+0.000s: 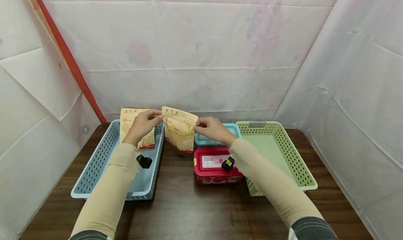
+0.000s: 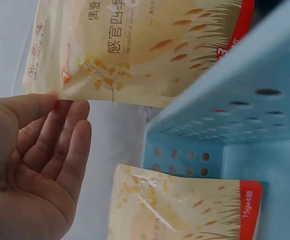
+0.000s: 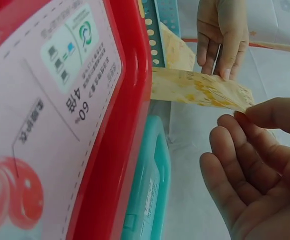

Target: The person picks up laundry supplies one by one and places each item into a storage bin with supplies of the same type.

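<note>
A cream packet [image 1: 180, 132] hangs at frame centre, pinched near its upper left and right edges by the left grip [image 1: 145, 124] and right grip [image 1: 213, 128]. Just left runs a blue basket's [image 1: 156, 163] rim; lower right, a red tub [image 1: 207, 171]. Dark wood bench [image 1: 189, 212] spans bottom centre, white patterned sheeting [image 1: 204, 40] behind.

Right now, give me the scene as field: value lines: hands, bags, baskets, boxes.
left hand: pinches raised bag at its upper left edge
right hand: pinches same bag near its upper right corner
second bag: far end of blue basket
blue basket: left side of table
green basket: right side
red box: in front of teal box, lid on
</note>
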Tool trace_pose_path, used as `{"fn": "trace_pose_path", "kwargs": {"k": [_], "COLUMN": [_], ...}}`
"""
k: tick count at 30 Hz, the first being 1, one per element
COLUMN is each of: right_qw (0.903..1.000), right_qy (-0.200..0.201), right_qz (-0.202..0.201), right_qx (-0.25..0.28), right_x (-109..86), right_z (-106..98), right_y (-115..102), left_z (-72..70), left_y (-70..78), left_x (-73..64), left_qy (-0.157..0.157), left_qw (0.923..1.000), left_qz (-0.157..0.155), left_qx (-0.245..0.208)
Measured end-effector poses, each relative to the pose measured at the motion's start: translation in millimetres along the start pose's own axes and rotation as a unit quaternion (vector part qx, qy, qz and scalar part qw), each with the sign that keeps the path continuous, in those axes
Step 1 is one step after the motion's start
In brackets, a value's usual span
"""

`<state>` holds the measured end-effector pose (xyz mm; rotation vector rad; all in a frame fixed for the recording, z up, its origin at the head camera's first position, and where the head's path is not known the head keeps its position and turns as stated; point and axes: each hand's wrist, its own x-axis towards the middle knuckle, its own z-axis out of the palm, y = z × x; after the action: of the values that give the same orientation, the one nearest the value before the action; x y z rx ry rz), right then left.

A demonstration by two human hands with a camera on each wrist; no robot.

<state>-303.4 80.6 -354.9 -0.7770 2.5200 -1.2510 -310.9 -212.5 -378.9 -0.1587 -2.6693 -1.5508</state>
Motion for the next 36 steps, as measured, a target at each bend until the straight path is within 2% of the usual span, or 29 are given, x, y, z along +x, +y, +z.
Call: {"fn": "trace_pose_path", "kwargs": {"k": [6, 11, 19, 28, 36], "right_qw": [0.998, 0.9921, 0.9847, 0.9803, 0.9641], "right_qy": [0.038, 0.072, 0.104, 0.118, 0.145], "right_qz": [-0.025, -0.052, -0.077, -0.085, -0.108], "right_qx": [0.043, 0.089, 0.117, 0.134, 0.194], "right_x": [-3.1, -4.0, -4.1, -5.1, -3.9], "right_z": [-2.3, -2.6, 0.9, 4.4, 6.7], "right_y": [-2.2, -5.9, -9.8, -9.6, -9.1], "left_z": [-5.8, -8.7, -12.0, -12.3, -15.1], "left_y": [8.9, 19.1, 28.7, 31.7, 33.1], "left_x": [-2.8, -4.4, -9.6, -16.8, -22.5], "left_qy": [0.02, 0.031, 0.042, 0.062, 0.07], "left_qw": [0.9993, 0.9966, 0.9922, 0.9882, 0.9828], "left_qz": [0.03, 0.051, 0.048, 0.059, 0.061], "left_qx": [-0.005, -0.056, -0.108, -0.127, -0.16]}}
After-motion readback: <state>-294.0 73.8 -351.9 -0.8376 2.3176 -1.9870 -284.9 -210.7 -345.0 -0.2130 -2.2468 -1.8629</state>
